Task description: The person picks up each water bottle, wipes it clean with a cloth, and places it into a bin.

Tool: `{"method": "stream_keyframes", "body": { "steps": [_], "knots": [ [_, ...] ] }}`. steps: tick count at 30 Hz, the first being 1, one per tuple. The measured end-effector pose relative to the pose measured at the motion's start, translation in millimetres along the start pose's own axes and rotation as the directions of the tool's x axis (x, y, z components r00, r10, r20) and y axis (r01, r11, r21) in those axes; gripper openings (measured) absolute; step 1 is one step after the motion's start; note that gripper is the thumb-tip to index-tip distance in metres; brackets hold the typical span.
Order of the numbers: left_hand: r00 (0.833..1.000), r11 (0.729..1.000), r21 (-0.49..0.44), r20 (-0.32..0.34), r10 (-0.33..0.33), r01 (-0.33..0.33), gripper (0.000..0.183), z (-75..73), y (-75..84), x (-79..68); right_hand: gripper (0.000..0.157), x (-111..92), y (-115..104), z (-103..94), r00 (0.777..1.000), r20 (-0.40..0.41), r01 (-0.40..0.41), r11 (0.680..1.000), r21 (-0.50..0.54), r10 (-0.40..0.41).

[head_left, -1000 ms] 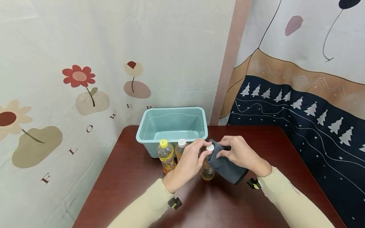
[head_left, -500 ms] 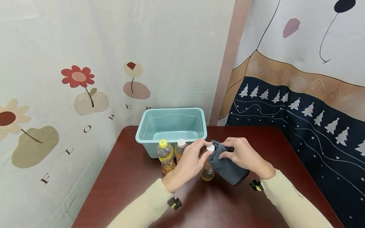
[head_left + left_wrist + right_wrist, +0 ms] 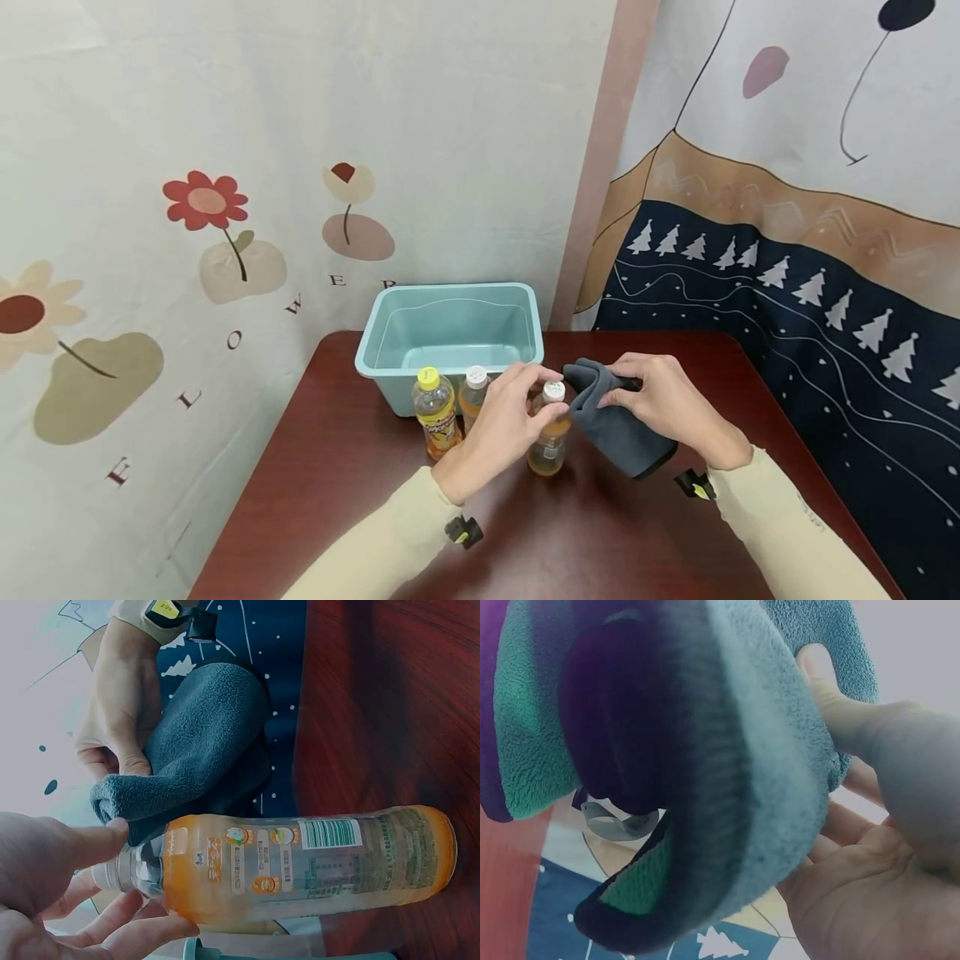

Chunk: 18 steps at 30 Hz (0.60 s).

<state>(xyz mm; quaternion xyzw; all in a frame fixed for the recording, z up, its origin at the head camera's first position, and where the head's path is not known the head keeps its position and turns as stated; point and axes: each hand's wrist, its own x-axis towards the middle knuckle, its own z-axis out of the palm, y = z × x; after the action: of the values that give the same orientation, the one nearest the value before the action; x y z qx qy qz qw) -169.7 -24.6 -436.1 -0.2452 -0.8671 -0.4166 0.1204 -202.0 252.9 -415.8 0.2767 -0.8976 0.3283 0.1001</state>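
Observation:
In the head view, a plastic drink bottle point(image 3: 547, 457) with a white cap stands upright on the table. My left hand point(image 3: 498, 429) holds it near the cap and neck, fingers and thumb around the top. The left wrist view shows its orange label point(image 3: 262, 862) and amber tint. My right hand point(image 3: 663, 400) pinches a folded dark grey towel point(image 3: 626, 437) just to the right of the bottle. Seen from the right wrist, the fluffy cloth point(image 3: 780, 765) hangs in folds, the thumb point(image 3: 821, 671) pressing on it. Cloth and bottle top look slightly apart in the head view.
A yellow-capped bottle point(image 3: 437, 417) and a second white-capped bottle point(image 3: 474, 396) stand left of my left hand, the latter partly hidden by it. Behind them sits a light blue plastic basin point(image 3: 393, 393) on the dark red table point(image 3: 337, 467). Printed curtains point(image 3: 480, 150) hang behind.
My right hand has drawn the towel away from the bottle's cap, to the right. The left hand keeps its hold on the bottle, almost unmoved.

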Motion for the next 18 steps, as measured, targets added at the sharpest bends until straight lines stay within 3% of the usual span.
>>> {"method": "stream_keyframes", "body": {
  "steps": [12, 18],
  "knots": [
    [1.000, 0.999, -0.020, -0.018, 0.025, -0.025, 0.035, -5.2, -2.4, 0.7, 0.027, -1, -1, 3.3, 0.999, 0.032, -0.027, 0.999, 0.021, 0.027],
    [1.000, 0.999, -0.035, -0.010, 0.012, -0.012, 0.035, -8.1, -0.3, 2.2, 0.031, 3, -3, 13.2, 0.999, 0.043, -0.008, 0.999, 0.045, 0.006]
  ]
}}
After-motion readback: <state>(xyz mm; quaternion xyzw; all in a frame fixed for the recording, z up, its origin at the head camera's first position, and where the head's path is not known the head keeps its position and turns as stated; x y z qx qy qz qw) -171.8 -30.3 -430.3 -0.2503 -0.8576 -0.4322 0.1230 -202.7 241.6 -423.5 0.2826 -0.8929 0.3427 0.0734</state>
